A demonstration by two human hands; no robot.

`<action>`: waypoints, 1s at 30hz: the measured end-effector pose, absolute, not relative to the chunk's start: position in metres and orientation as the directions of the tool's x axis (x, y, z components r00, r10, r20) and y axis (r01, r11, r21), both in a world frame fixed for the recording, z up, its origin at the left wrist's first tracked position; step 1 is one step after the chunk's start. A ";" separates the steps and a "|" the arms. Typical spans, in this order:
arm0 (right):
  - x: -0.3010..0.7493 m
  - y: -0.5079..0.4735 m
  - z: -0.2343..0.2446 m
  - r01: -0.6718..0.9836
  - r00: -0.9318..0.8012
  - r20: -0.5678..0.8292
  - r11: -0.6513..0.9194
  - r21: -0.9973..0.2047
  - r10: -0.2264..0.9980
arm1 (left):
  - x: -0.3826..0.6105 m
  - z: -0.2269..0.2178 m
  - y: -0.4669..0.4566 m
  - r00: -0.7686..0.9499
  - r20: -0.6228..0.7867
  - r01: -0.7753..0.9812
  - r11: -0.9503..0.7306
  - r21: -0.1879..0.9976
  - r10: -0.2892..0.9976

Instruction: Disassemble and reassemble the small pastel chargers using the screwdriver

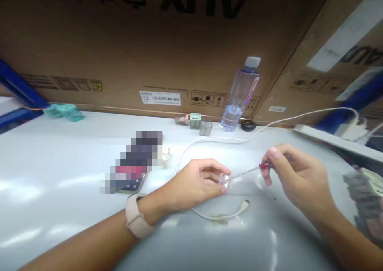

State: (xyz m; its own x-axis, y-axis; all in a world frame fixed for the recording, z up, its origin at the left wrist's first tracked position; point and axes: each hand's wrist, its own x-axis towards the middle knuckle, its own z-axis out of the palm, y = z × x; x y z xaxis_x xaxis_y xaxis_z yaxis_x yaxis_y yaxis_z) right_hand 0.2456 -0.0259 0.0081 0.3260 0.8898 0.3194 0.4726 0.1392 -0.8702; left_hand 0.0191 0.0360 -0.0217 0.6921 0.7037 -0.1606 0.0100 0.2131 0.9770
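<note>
My left hand (194,181) grips a small clear plastic piece (224,181) between fingers and thumb. My right hand (295,173) pinches a thin screwdriver (245,171) with a red handle, and its metal shaft reaches the clear piece. Part of the piece is hidden by my fingers. A white cable (218,140) runs across the white table (54,175) behind my hands and loops in front of them, ending in a small connector (245,204) near my right hand. A pale watch band (134,216) circles my left wrist.
Large cardboard boxes (134,44) stand along the back edge. In front of them are a plastic water bottle (236,99), a small clear cup (206,128) and a teal item (64,112). A pixelated object (131,163) lies left of my hands; a white power strip (338,139) sits right.
</note>
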 end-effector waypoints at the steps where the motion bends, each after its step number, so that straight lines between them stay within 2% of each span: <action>1: 0.246 -0.026 0.008 0.473 0.325 0.319 0.139 -0.870 0.890 | 0.019 -0.022 0.036 0.690 -0.160 0.008 0.213 0.977 0.706; 30: 0.249 -0.025 0.008 0.492 0.325 0.340 0.149 -0.858 0.882 | 0.017 -0.021 0.035 0.698 -0.216 0.035 0.268 0.963 0.683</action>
